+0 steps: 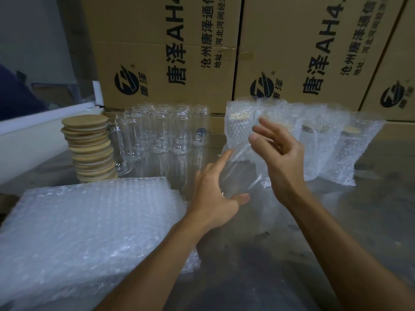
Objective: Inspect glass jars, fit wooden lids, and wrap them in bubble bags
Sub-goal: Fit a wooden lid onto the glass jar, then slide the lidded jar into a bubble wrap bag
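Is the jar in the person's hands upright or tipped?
Tipped. The jar leans, its top toward the right hand, its lower end in the left hand.

The wooden lids [89, 149] are seen in a pale tan, with lighter and darker rings down the stack. The glass jars [161, 129] are clear, with small white shines on them. The pile of bubble bags [85, 223] is see-through and whitish, covered in rows of little round bubbles. The same bubble dots are shown on the wrapped jars [314, 140], and tan lids are seen through the wrap. The cardboard boxes [161, 52] are brown, printed with black letters and a round black logo. The table [370, 209] is shiny grey.
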### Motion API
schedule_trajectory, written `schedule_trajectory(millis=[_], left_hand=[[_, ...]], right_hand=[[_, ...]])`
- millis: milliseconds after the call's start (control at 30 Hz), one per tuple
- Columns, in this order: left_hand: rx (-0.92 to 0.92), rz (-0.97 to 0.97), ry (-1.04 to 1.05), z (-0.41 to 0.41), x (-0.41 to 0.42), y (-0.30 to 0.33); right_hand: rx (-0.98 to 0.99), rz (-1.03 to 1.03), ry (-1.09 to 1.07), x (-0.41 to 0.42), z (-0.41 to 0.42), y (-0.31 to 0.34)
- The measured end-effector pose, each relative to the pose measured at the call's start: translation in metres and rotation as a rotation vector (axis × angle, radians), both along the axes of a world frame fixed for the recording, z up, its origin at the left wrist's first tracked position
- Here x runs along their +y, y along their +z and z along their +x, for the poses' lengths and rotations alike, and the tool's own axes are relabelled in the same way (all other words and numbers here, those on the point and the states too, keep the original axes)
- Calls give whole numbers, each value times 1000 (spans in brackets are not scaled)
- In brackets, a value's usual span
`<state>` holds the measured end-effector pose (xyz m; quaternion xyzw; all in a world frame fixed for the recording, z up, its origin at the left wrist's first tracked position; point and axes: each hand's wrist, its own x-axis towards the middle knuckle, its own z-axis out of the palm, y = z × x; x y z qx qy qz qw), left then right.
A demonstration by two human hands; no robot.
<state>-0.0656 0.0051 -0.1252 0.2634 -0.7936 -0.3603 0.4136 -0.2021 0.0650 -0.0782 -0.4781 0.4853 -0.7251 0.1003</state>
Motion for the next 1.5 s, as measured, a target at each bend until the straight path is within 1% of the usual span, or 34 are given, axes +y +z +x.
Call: schedule_trajectory(millis=[67,133,233,300,367,433,500,533,567,633,700,767,933,1033,1100,1200,1267,1367,1433,1500], left_hand=[[139,84,-89,-1,2,2],[220,105,-103,0,3,5],[181,101,-68,5,1,7],[71,83,-28,9,1,9],[-67,14,44,12,3,13],[-156,-134,143,15,4,21],[-230,-259,276,22,3,32],[-293,-285,365,27,2,37],[-373,-280,465,33,-1,42],[-568,-215,654,47,-9,49],[-727,-155,742,60,-16,52],[-810,-76,755,71,-22,56],[-965,98,643,81,-29,59],[-940,99,630,81,-29,59],[-911,93,631,81,-28,60],[-875,83,633,81,-27,59],[-812,61,648,80,-26,59],[-648,-17,691,75,-23,58],[-545,-73,743,70,-21,56],[-461,-125,773,66,-19,56]], right_hand=[[-97,77,96,-4,8,-6],[-101,118,164,-8,14,-14],[-101,183,253,-11,13,-19],[-131,252,311,-11,11,-19],[-159,253,303,-12,9,-21],[-124,239,200,-12,9,-23],[0,288,25,-14,4,-26],[56,323,-50,-15,2,-27],[83,352,-98,-15,0,-27],[64,390,-137,-16,-5,-29],[17,406,-160,-16,-10,-30],[0,403,-184,-16,-14,-31],[26,377,-257,-17,-14,-34],[50,321,-291,-16,-9,-32],[85,216,-373,-14,-6,-28],[235,3,-552,-11,0,-20],[355,-80,-583,-10,5,-17],[480,-126,-471,-11,14,-20],[510,-83,-367,-11,22,-25],[480,-1,-268,-12,32,-30]])
